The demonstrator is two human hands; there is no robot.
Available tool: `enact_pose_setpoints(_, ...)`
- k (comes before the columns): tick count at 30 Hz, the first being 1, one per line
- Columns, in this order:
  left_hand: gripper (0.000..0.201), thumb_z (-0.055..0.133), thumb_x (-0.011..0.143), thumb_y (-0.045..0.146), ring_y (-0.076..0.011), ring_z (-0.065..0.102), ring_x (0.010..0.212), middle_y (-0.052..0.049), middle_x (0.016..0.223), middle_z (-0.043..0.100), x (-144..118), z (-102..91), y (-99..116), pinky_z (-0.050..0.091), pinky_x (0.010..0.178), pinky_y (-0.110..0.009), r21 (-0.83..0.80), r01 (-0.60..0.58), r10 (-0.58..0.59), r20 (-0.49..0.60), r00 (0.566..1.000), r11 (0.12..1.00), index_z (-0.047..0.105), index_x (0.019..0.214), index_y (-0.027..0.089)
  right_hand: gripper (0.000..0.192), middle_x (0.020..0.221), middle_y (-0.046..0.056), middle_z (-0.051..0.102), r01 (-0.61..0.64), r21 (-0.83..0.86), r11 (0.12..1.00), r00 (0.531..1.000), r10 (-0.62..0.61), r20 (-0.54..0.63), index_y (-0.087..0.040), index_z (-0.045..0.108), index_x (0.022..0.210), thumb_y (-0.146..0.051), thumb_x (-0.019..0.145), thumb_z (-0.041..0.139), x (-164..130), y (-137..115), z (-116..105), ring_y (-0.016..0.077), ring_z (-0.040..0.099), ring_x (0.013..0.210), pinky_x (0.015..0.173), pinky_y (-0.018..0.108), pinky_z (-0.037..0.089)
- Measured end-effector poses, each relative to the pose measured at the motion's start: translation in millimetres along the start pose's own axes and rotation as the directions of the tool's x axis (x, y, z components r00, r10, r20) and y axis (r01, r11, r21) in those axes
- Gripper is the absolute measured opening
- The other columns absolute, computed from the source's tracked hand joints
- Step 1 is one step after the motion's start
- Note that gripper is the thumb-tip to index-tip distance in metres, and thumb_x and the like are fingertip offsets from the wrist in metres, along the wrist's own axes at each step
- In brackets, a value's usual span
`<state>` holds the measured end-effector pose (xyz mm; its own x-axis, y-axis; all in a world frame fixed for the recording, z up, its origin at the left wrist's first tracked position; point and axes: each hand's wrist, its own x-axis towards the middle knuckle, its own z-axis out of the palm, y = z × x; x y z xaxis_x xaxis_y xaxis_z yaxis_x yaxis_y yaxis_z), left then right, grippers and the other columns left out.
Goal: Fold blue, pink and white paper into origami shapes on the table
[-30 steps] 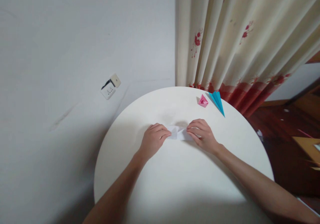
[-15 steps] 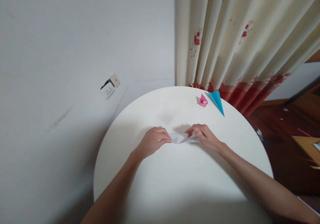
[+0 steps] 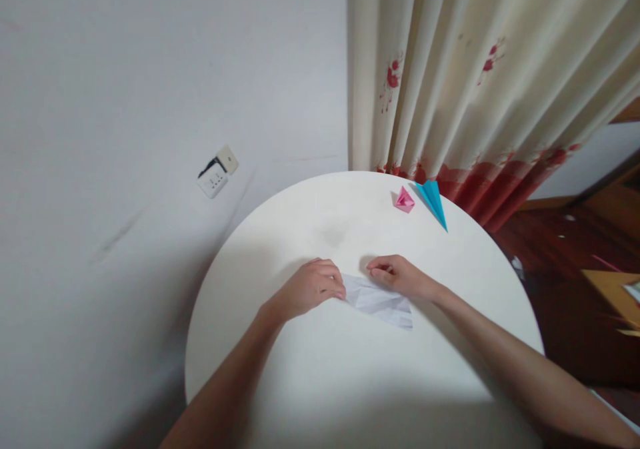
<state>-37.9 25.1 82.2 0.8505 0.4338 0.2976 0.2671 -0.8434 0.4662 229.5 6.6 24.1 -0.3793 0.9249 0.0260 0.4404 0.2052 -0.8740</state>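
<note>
A: Where's the paper (image 3: 380, 299)?

B: It lies on the round white table (image 3: 360, 369), about the middle, between the two hands. It's white, creased, and opened out wide, with one corner pointing toward the near right

A: And the left hand (image 3: 313, 287)?

B: It's curled over the paper's left end, fingers bent, fingertips (image 3: 340, 290) pressing or pinching the edge there. Whether the thumb is under the sheet I can't tell

A: The right hand (image 3: 400, 279)?

B: It sits at the paper's upper right edge, fingers drawn together and pointing left, gripping or pinning that edge. The palm faces down and the forearm runs off toward the lower right

A: So both hands are on the sheet?

B: Yes, both touch it, one at each end, and neither is spread flat

A: Anything else on the table?

B: Two folded pieces at the far rim, well apart from the hands: a small pink fold (image 3: 403, 200) and, just beside it on the right, a blue dart (image 3: 433, 202) with its tip pointing to the near right

A: Behind the table?

B: A cream curtain (image 3: 475, 75) with red flowers hangs right behind the far edge, and a socket (image 3: 217, 172) sits on the grey wall to the left
</note>
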Motion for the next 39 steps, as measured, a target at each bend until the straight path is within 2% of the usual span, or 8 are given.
enact_pose_setpoints(4, 0.021, 0.06, 0.096, 0.025, -0.0147, 0.064, 0.079, -0.002, 0.082, 0.073, -5, -0.8, -5, 0.046, 0.074, -0.027, 0.057, 0.08, -0.068, -0.189, 0.98, 0.995, 0.077, 0.083, 0.023, 0.044, 0.089, 0.007, 0.074, 0.021, 0.039, 0.999, 0.995, -0.018, -0.097, -0.016, 0.074, 0.093, -0.052, 0.096, 0.049, -4, -21, -16, 0.0213, 0.064, 0.08, 0.07, 0.031, 0.048)
enact_pose_setpoints(7, 0.016, 0.063, 0.094, 0.023, -0.0145, 0.065, 0.079, -0.002, 0.083, 0.072, -7, -3.1, -7, 0.048, 0.072, -0.025, 0.088, 0.176, -0.137, -0.341, 0.93, 0.98, 0.077, 0.086, 0.024, 0.045, 0.101, 0.009, 0.073, 0.224, 0.067, 0.972, 0.964, -0.211, -0.16, -0.019, 0.073, 0.102, -0.051, 0.101, 0.041, -11, -36, -30, 0.0224, 0.065, 0.094, 0.085, 0.035, 0.049)
enact_pose_setpoints(10, 0.012, 0.066, 0.091, 0.024, -0.0139, 0.066, 0.076, -0.001, 0.083, 0.072, -6, -5.2, -4, 0.049, 0.07, -0.024, 0.031, 0.265, -0.226, -0.434, 0.872, 0.964, 0.078, 0.085, 0.023, 0.032, 0.103, 0.01, 0.072, 0.375, -0.041, 0.926, 0.903, -0.375, -0.211, -0.021, 0.073, 0.107, -0.045, 0.098, 0.054, -15, -42, -34, 0.0234, 0.064, 0.098, 0.089, 0.038, 0.049)
enact_pose_setpoints(14, 0.012, 0.069, 0.088, 0.024, -0.014, 0.067, 0.073, -0.002, 0.08, 0.072, -1, -5.8, 2, 0.05, 0.07, -0.023, -0.128, 0.309, -0.332, -0.473, 0.816, 0.942, 0.077, 0.08, 0.022, 0.023, 0.09, 0.009, 0.072, 0.404, -0.154, 0.902, 0.855, -0.432, -0.289, -0.023, 0.074, 0.096, -0.037, 0.097, 0.056, -14, -38, -24, 0.0233, 0.063, 0.087, 0.08, 0.04, 0.051)
enact_pose_setpoints(19, 0.01, 0.073, 0.083, 0.024, -0.014, 0.065, 0.066, -0.003, 0.073, 0.07, 2, -2.6, 6, 0.047, 0.06, -0.022, -0.325, 0.316, -0.444, -0.483, 0.755, 0.891, 0.077, 0.076, 0.02, 0.029, 0.08, 0.007, 0.069, 0.346, -0.055, 0.937, 0.88, -0.344, -0.327, -0.022, 0.073, 0.083, -0.04, 0.097, 0.055, -13, -40, -14, 0.0219, 0.061, 0.077, 0.071, 0.037, 0.051)
enact_pose_setpoints(24, 0.013, 0.071, 0.084, 0.025, -0.0141, 0.063, 0.067, -0.004, 0.073, 0.07, 3, -0.4, 8, 0.046, 0.058, -0.022, -0.461, 0.315, -0.509, -0.392, 0.766, 0.83, 0.076, 0.075, 0.017, 0.032, 0.076, 0.006, 0.068, 0.267, 0.004, 0.964, 0.9, -0.247, -0.36, -0.021, 0.072, 0.077, -0.042, 0.096, 0.057, -13, -44, -10, 0.0203, 0.06, 0.073, 0.068, 0.034, 0.049)
enact_pose_setpoints(30, 0.01, 0.072, 0.086, 0.023, -0.0152, 0.065, 0.073, -0.005, 0.078, 0.071, 5, 0.4, 15, 0.049, 0.068, -0.025, -0.403, 0.227, -0.391, -0.389, 0.834, 0.887, 0.074, 0.078, 0.017, 0.025, 0.082, 0.007, 0.072, 0.306, 0.019, 0.952, 0.871, -0.272, -0.41, -0.022, 0.076, 0.084, -0.038, 0.095, 0.06, -12, -40, -10, 0.0212, 0.064, 0.076, 0.068, 0.035, 0.05)
enact_pose_setpoints(39, 0.007, 0.073, 0.086, 0.021, -0.0219, 0.064, 0.105, -0.008, 0.104, 0.07, 7, 5.4, 18, 0.051, 0.093, -0.04, -0.1, 0.016, -0.07, -0.568, 0.82, 0.995, 0.076, 0.081, 0.024, 0.019, 0.096, 0.007, 0.076, 0.517, -0.167, 0.84, 0.736, -0.536, -0.414, -0.03, 0.077, 0.105, -0.029, 0.094, 0.061, -12, -35, -10, 0.0249, 0.065, 0.089, 0.078, 0.044, 0.053)
